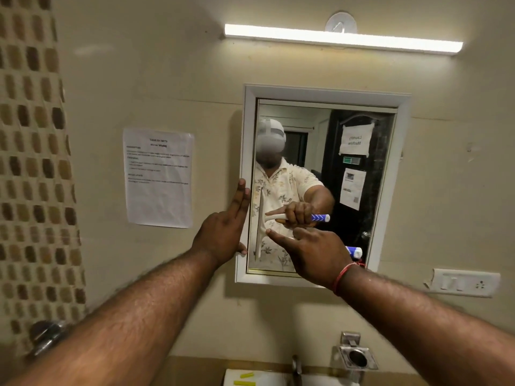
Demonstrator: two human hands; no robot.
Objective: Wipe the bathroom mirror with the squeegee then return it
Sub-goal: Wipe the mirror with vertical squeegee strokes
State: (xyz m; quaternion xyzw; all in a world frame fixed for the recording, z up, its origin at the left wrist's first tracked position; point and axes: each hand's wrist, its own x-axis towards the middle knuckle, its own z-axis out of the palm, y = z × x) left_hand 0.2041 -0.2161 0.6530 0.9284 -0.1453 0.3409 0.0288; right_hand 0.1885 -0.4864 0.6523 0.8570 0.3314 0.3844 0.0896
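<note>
Squeegee: blade upright at mirror left edge, handle clasped in your right hand; left hand spread on frame.

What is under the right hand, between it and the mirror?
The right hand covers the squeegee handle; only its blue-white end and the blade on the mirror show.

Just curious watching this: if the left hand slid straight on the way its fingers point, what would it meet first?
The left hand points up along the mirror frame, so it would probably just follow the frame's left edge; depth is unclear.
</note>
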